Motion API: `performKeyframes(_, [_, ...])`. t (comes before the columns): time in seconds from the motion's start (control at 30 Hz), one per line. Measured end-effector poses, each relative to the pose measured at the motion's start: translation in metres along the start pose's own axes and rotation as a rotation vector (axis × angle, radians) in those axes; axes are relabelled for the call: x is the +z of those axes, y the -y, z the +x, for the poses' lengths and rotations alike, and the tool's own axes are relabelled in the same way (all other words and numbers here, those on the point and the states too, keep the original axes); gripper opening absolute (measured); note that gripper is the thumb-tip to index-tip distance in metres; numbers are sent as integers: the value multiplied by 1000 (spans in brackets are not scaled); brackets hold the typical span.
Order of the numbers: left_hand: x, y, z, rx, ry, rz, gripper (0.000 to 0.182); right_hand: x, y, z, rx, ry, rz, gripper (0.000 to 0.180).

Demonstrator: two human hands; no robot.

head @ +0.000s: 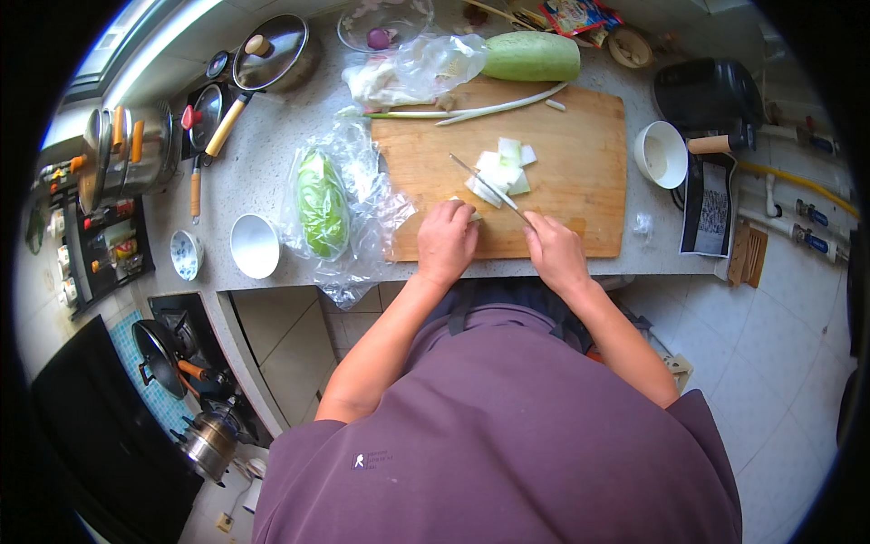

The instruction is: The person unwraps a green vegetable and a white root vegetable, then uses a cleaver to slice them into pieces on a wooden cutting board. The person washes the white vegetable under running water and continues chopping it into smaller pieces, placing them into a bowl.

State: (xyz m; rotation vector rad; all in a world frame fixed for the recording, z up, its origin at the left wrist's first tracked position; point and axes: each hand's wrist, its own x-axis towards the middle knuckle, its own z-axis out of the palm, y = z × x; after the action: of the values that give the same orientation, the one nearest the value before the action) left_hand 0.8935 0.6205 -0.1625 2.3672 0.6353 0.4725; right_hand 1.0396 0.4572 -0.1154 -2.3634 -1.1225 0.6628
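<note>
A knife [486,185] is in my right hand [557,251], its narrow blade slanting up and left across the wooden cutting board [591,170]. My left hand [445,243] presses down on a pale vegetable piece [475,216] near the board's front edge; the fingers hide most of it. Just beyond the blade lies a loose heap of pale, flat vegetable slices [506,166]. Scallion stalks [489,112] stretch along the board's far side, with a short cut bit [555,105] beside them.
A large green gourd [533,56] and a white food in a plastic bag [408,75] lie behind the board. Left are a plastic-wrapped green vegetable [318,204], a white bowl [255,246] and a patterned bowl [185,255]. Another white bowl [660,155] stands right, near a wooden handle [709,145].
</note>
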Motion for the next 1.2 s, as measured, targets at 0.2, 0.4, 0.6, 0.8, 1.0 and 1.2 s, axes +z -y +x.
performKeyframes(0.2, [-11,-26,3,10,-113,-123,22,-5,5,-7,-107,-103,-206,42])
performKeyframes(0.4, [-9,-38,17,231,13,-6,22,-3,0,-7,-152,-100,-253,46])
performKeyframes(0.6, [2,-23,27,207,106,-122,23,-7,-8,-14,-197,-148,-295,47])
performKeyframes(0.8, [5,-12,35,220,220,-169,25,-15,-17,-15,-239,-125,-351,37])
performKeyframes(1.0, [22,-9,50,188,206,-154,23,-17,-20,-16,-273,-130,-364,34])
performKeyframes(1.2, [45,8,65,157,211,-137,18,-29,-24,-32,-293,-74,-368,35])
